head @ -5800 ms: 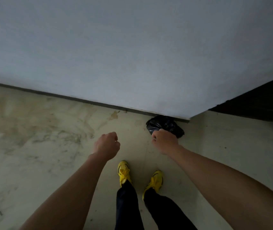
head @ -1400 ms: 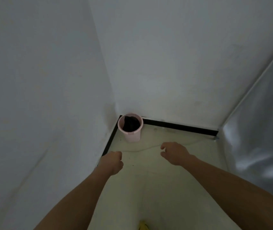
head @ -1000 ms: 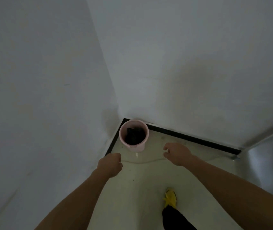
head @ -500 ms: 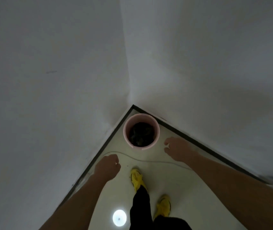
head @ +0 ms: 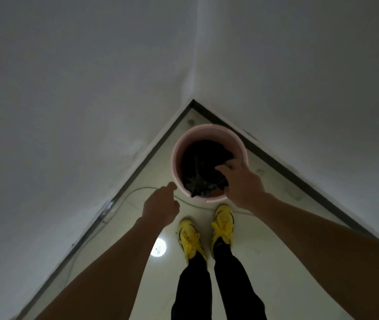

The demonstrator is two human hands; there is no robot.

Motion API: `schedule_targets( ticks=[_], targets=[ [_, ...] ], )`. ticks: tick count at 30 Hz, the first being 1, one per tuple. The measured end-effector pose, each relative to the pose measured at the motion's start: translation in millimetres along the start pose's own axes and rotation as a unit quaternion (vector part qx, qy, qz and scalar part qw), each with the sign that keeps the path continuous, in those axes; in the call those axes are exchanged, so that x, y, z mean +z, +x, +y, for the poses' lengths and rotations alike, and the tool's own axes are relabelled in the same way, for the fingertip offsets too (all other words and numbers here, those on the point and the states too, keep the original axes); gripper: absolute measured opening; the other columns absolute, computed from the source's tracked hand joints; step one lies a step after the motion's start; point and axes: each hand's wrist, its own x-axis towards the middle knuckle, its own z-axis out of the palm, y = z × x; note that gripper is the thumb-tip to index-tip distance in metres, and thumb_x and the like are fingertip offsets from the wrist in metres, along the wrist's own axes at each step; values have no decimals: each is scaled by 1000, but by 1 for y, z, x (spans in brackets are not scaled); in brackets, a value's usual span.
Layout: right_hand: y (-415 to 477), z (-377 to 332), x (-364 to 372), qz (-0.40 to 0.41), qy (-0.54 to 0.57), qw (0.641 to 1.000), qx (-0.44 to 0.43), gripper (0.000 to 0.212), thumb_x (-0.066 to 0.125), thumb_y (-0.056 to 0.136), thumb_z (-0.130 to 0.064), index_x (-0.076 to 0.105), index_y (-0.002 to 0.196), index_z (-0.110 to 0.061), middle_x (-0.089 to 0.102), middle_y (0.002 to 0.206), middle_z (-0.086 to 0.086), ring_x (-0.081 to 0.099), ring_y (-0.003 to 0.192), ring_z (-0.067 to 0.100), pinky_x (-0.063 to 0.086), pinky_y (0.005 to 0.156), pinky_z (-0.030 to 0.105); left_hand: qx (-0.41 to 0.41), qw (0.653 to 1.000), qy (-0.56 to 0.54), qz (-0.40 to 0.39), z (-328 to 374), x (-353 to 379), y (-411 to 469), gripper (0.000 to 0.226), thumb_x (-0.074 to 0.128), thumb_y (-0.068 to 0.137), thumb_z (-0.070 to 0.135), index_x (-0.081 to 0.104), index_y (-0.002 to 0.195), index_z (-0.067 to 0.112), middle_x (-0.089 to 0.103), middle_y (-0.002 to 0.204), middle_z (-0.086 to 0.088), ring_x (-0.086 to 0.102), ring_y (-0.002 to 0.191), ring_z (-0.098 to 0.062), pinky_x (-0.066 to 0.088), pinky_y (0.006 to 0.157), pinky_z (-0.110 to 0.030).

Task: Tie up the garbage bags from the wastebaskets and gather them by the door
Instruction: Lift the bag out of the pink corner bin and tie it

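A pink wastebasket (head: 208,132) stands on the floor in the corner of two white walls. A black garbage bag (head: 203,167) lines its inside and looks crumpled. My right hand (head: 241,183) reaches over the basket's right rim with fingers spread, the fingertips at the bag's edge; whether they touch it I cannot tell. Just left of the basket's near rim hovers my left hand (head: 160,207), fingers loosely curled and holding nothing.
Dark baseboards (head: 137,167) run along both walls into the corner. A thin pale cable (head: 137,189) lies on the glossy floor in front of the basket. My feet in yellow shoes (head: 207,232) stand just before it. A lamp reflection (head: 158,247) shows on the floor.
I have walked from the tied bag by the wall to this corner. In the last second the basket came closer, and my right hand moved out over its rim.
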Motion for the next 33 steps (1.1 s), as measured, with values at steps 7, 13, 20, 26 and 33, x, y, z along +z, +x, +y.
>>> schedule_targets(
  ticks=[7, 13, 20, 26, 33],
  targets=[
    [47, 59, 33, 4, 129, 984, 121, 25, 54, 95, -34, 68, 108, -17, 61, 105, 6, 60, 93, 24, 50, 70, 34, 72, 996, 39, -31, 22, 41, 66, 60, 62, 86, 25, 39, 141, 32, 49, 126, -3, 55, 112, -26, 51, 82, -38],
    [61, 81, 8, 58, 448, 853, 260, 22, 56, 94, -29, 61, 74, -23, 72, 92, 17, 69, 87, 37, 55, 75, 51, 17, 993, -88, 74, 51, 35, 64, 20, 49, 86, 12, 62, 101, 17, 66, 97, -5, 63, 92, -27, 51, 74, -36],
    [52, 63, -44, 122, 407, 886, 185, 34, 49, 96, -24, 66, 77, -2, 68, 76, 19, 63, 71, 37, 44, 61, 36, 20, 963, -169, 207, 53, 2, 34, 30, 35, 80, 23, 62, 90, 15, 64, 73, -5, 61, 70, -30, 49, 60, -38],
    [15, 44, -81, 179, 360, 909, 108, 43, 46, 98, -21, 40, 56, -26, 46, 56, -4, 47, 59, 22, 28, 49, 29, 30, 946, -200, 253, 70, -24, -13, 16, 40, 79, 17, 55, 75, 16, 54, 58, 7, 55, 58, -22, 45, 56, -38],
    [-49, 31, -79, 246, 363, 887, 144, 32, 46, 99, -21, 55, 70, -12, 58, 70, 6, 53, 66, 24, 28, 50, 27, 67, 931, -211, 291, 72, -35, -68, 28, 42, 75, 12, 66, 86, 2, 58, 59, -1, 56, 54, -25, 50, 55, -45]
  ],
)
